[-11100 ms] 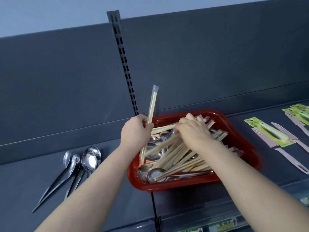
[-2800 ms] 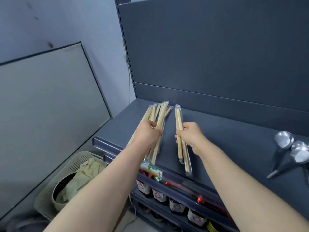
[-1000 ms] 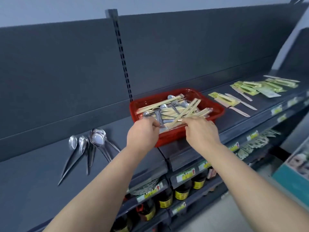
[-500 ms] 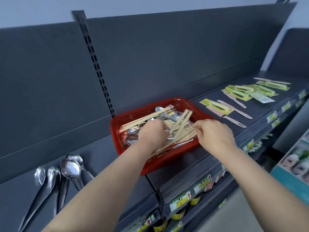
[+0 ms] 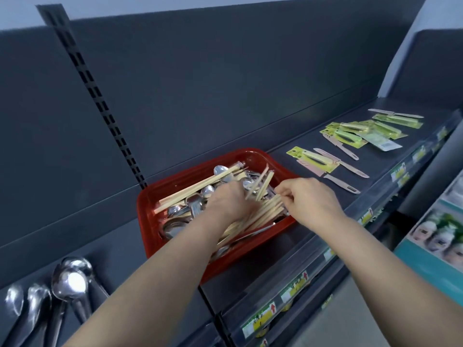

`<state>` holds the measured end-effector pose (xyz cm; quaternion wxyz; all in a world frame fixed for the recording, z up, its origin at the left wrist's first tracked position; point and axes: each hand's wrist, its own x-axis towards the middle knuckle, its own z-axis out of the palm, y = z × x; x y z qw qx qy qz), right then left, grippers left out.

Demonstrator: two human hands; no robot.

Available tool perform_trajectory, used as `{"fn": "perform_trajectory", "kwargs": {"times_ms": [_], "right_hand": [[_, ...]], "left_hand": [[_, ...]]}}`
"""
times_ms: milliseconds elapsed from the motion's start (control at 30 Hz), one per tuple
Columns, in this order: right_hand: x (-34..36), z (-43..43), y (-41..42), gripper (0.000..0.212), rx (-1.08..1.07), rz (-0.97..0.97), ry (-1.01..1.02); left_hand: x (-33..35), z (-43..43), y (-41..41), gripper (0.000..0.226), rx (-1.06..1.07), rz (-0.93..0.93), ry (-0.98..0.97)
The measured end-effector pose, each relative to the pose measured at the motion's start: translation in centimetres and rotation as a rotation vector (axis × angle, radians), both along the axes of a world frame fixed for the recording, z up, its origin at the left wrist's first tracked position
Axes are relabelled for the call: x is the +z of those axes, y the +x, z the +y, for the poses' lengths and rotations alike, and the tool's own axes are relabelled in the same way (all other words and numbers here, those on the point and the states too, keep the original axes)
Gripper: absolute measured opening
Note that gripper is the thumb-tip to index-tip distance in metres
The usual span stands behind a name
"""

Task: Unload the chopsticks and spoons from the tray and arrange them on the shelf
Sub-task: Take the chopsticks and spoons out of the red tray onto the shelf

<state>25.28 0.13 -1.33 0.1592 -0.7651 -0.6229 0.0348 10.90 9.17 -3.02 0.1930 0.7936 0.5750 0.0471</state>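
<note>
A red tray (image 5: pixel 160 194) sits on the dark grey shelf (image 5: pixel 295 151), filled with several wrapped wooden chopsticks (image 5: pixel 198 186) and metal spoons (image 5: pixel 220 169). My left hand (image 5: pixel 229 204) is down inside the tray with its fingers curled around a couple of upturned chopsticks (image 5: pixel 261 182). My right hand (image 5: pixel 310 199) hovers over the tray's right side, pinching the ends of a bundle of chopsticks (image 5: pixel 265 209). Three spoons (image 5: pixel 67 281) lie side by side on the shelf at the lower left.
Packaged green and pink knives (image 5: pixel 323 161) lie in groups along the shelf to the right of the tray. Price labels (image 5: pixel 295 286) run along the shelf's front lip. A slotted upright (image 5: pixel 100 106) divides the back panel. A printed box (image 5: pixel 436 236) stands at the right edge.
The view has shifted, so the tray sits more central. My left hand has reached deeper into the tray and my right hand has closed on the chopstick ends.
</note>
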Motion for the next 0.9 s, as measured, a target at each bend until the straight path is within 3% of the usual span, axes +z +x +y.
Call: {"fn": "perform_trajectory", "kwargs": {"times_ms": [67,133,267,333,400,533,667,800,900], "right_hand": [[0.0,0.6,0.6,0.022,0.056,0.041,-0.041],[0.3,1.2,1.0,0.018,0.124,0.062,-0.1],[0.8,2.6,0.5,0.03,0.275,0.036,-0.233],[0.5,3.3,-0.1,0.032,0.345,0.018,-0.273],[0.1,3.9,-0.8,0.025,0.385,-0.013,-0.264],[0.0,5.3,-0.8,0.012,0.271,-0.02,-0.118],[0.6,6.4,-0.7,0.017,0.195,-0.094,-0.025],[0.2,7.4,-1.5,0.027,0.188,-0.157,0.007],[-0.4,7.9,-1.5,0.034,0.175,-0.174,-0.059]], "left_hand": [[-0.3,0.0,0.4,0.033,0.013,0.042,-0.034],[0.3,0.3,0.2,0.023,0.047,0.056,-0.006],[2.6,0.3,-1.5,0.028,0.098,-0.01,0.121],[3.2,-0.1,-2.3,0.024,0.123,-0.189,0.133],[3.4,-0.6,-3.0,0.017,0.201,-0.488,0.075],[3.5,-1.0,-4.0,0.016,0.419,-0.827,0.201],[3.9,-0.4,-5.2,0.028,0.566,-0.985,0.407],[4.2,-0.5,-5.9,0.017,0.648,-1.051,0.532],[4.8,-1.2,-6.7,0.014,0.731,-1.035,0.78]]}}
